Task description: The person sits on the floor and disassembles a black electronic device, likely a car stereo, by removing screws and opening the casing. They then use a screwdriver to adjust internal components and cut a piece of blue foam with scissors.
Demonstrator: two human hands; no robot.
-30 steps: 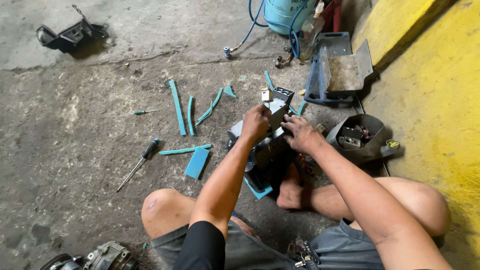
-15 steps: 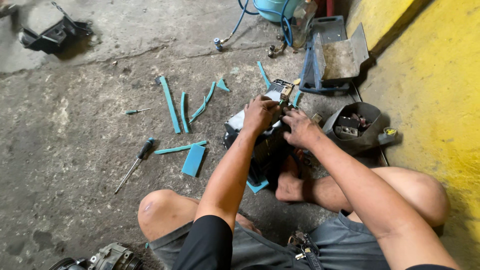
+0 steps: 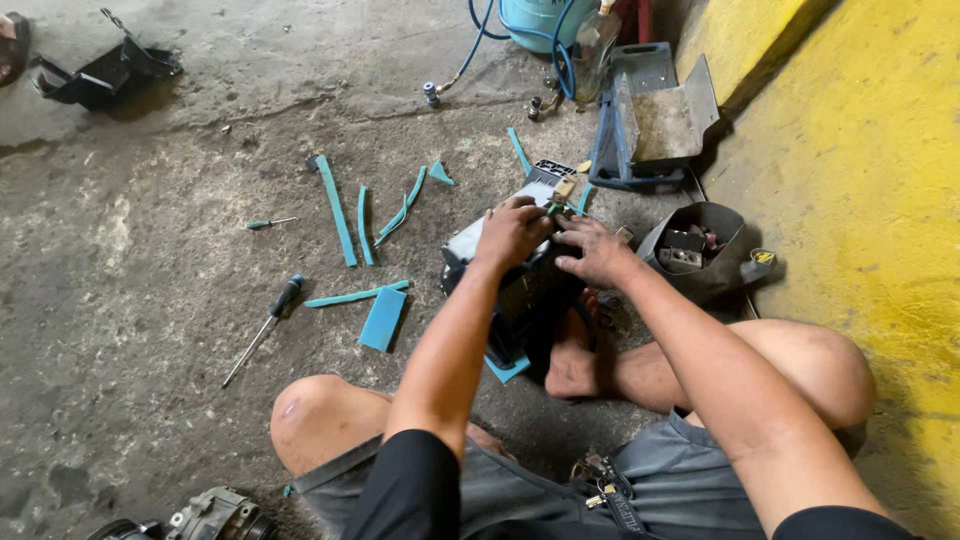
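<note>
Both hands down on the black boxy plastic housing (image 3: 520, 290).
Left hand (image 3: 512, 232) and right hand (image 3: 592, 250) press its top, fingers spread; teal foam strips (image 3: 340, 215) lie stripped off left of it.

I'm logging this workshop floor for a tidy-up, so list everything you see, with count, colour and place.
Black boxy plastic housing: one, black with a pale top, on the floor between the legs, under both hands.
Teal foam strips: several, teal, scattered on the concrete left of the housing.
Teal flat foam piece: one, near the left knee.
Black-handled screwdriver: one, left on the floor.
Small green-handled screwdriver: one, further left.
Blue metal toolbox: one, open, top right.
Dark round tub of parts: one, right of the housing.
Blue hose: top centre.
Black bracket: one, top left.
Yellow wall: right.
Left hand: on the housing top.
Right hand: beside it, on the housing.
</note>
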